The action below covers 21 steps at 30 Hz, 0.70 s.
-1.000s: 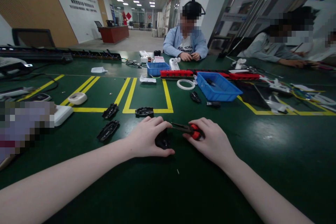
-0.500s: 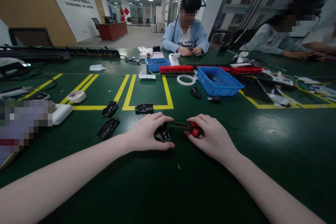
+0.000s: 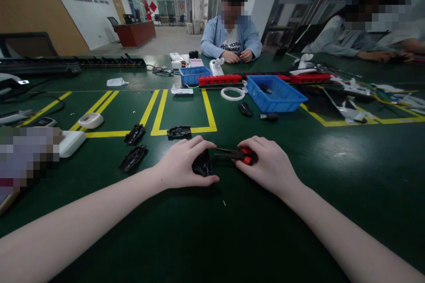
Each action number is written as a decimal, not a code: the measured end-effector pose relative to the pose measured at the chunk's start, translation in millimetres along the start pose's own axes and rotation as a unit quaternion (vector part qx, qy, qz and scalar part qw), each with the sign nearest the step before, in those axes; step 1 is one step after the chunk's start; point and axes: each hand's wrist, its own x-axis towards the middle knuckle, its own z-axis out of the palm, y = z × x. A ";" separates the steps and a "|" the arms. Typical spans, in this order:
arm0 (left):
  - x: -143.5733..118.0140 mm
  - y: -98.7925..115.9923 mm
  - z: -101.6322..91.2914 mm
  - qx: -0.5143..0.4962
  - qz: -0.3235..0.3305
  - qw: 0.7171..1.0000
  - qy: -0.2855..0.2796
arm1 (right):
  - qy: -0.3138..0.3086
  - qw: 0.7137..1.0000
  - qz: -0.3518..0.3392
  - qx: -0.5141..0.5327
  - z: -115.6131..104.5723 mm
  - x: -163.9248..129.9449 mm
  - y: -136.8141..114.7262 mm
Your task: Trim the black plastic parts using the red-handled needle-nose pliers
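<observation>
Between the thumb and fingers of my left hand point(image 3: 186, 161) is a black plastic shell piece point(image 3: 202, 164), partly covered by the fingers. My right hand point(image 3: 265, 159) grips red-handled pliers point(image 3: 246, 155), whose jaws point left and look slightly parted. The jaw tips are close to the shell piece; whether they touch it I cannot tell. Beyond my left hand lie more black shell pieces: one point(image 3: 179, 131) by the yellow tape, another point(image 3: 134, 134) left of it, and a third point(image 3: 133, 158) nearer me.
A blue bin point(image 3: 275, 101) with dark items stands at the right, a smaller blue bin point(image 3: 194, 75) behind. Near them are a white ring point(image 3: 232, 93) and a black part point(image 3: 245, 108). A tape roll point(image 3: 91, 120) lies left. A person point(image 3: 230, 37) sits opposite.
The shell piece has turned a little in my left hand and shows a smoother dark face. The pliers stay close to it. The whole view has shifted slightly.
</observation>
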 end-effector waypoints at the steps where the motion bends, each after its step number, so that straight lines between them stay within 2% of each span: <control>1: -0.3 -0.3 0.1 0.005 -0.001 1.000 0.002 | 0.001 1.000 0.000 -0.001 0.1 0.1 0.0; 5: -1.2 -0.6 -0.2 0.009 -0.005 1.000 0.003 | 0.015 1.000 0.002 -0.004 0.0 0.0 0.5; 10: 1.0 0.2 0.3 0.014 0.041 0.997 -0.064 | 0.019 1.000 0.000 0.011 -1.9 -1.1 0.9; 17: 3.1 1.2 -3.1 -0.005 0.060 0.994 -0.093 | 0.002 0.999 -0.028 0.029 -0.7 -2.2 -6.0; 21: 3.1 1.2 -4.1 -0.014 0.061 0.993 -0.099 | -0.035 0.998 -0.039 0.026 -3.5 -0.6 1.7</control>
